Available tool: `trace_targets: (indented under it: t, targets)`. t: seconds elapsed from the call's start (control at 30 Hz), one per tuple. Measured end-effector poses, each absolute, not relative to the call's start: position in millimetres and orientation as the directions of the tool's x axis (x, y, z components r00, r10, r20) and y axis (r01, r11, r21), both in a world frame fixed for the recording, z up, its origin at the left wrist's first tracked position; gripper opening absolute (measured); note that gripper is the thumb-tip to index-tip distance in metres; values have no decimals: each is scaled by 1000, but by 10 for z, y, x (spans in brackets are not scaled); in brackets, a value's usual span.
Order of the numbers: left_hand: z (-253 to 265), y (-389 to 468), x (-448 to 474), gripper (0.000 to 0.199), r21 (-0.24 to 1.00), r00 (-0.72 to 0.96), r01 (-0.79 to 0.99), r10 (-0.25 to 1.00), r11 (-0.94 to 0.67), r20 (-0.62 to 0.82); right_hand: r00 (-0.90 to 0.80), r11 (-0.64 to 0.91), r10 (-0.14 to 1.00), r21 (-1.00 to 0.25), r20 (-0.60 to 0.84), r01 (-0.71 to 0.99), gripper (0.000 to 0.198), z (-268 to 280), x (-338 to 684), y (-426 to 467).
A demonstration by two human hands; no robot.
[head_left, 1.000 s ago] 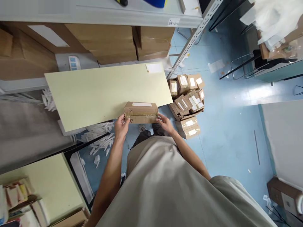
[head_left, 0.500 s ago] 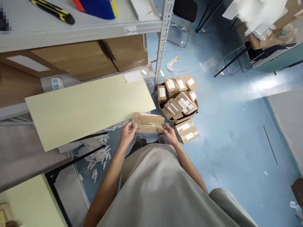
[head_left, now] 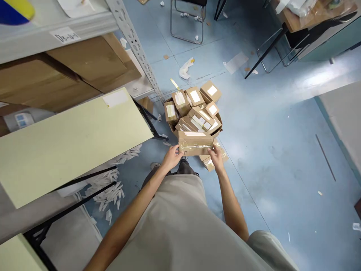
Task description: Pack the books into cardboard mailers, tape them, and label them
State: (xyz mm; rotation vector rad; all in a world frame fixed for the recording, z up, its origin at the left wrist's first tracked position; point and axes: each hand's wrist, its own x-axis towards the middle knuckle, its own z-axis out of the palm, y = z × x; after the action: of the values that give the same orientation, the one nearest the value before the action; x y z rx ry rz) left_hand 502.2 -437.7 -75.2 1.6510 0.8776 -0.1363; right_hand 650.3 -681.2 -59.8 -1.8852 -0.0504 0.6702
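Between my two hands I hold a long brown cardboard box (head_left: 196, 144), sealed with clear tape and bearing a white label on its far face. My left hand (head_left: 173, 156) grips its left end, fingers curled around the corner. At the right end, my right hand (head_left: 217, 157) has thumb and fingers closed on it. Just beyond stands a large open carton (head_left: 217, 131) heaped with several smaller labelled boxes (head_left: 194, 95). Partly hidden under the held box, more taped boxes (head_left: 209, 163) lie on the floor.
To the left is a pale yellow tabletop (head_left: 73, 139) on black legs, beside a metal shelf post (head_left: 138, 49). White paper scraps (head_left: 107, 188) lie piled underneath. A chair (head_left: 187, 22) and a wooden table (head_left: 304, 17) stand farther off on the blue floor (head_left: 267, 150).
My hands have carried the held box rightward, away from the yellow tabletop and nearer the filled carton. The view has shifted to the right too. Both hands keep their grip.
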Motion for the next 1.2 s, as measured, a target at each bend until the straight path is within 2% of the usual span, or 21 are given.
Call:
trace_targets:
  t: [0.17,0.27,0.37,0.47,0.57,0.67,0.8,0.9,1.0,1.2]
  targets:
    - [-748,-4581,5140,43,737,709,670,370,-86,-601,853,-470,293,-842,-432,-265,71,-604,6723,-6914]
    - [-706,-4563,5300,39,733,715,671,358,-110,-600,862,-465,315,-856,-398,-225,66,-601,6883,-6857]
    - [-599,-4447,5570,37,757,735,643,370,-116,-568,886,-448,309,-875,-345,-185,72,-570,7157,-6726]
    - [-416,-4282,5869,45,821,781,563,385,-93,-492,908,-396,326,-911,-261,-120,78,-517,7527,-6572]
    - [-217,-4140,6066,61,863,804,499,415,-81,-427,923,-315,348,-948,-164,-50,86,-478,7872,-6455]
    - [-103,-4077,6055,68,869,806,482,443,-108,-392,941,-319,315,-947,-123,-17,90,-494,8035,-6405]
    - [-147,-4097,5682,60,853,798,514,414,-87,-438,935,-400,289,-914,-204,-76,82,-608,7845,-6376]
    - [-244,-4106,5244,57,819,751,574,402,-7,-523,888,-450,349,-885,-299,-121,77,-707,7510,-6303]
    - [-312,-4040,4830,54,797,694,597,442,88,-568,837,-481,415,-867,-356,-130,74,-760,7183,-6143]
    - [-314,-3676,4259,59,814,659,545,497,202,-564,756,-494,552,-868,-352,-43,70,-687,6772,-5614]
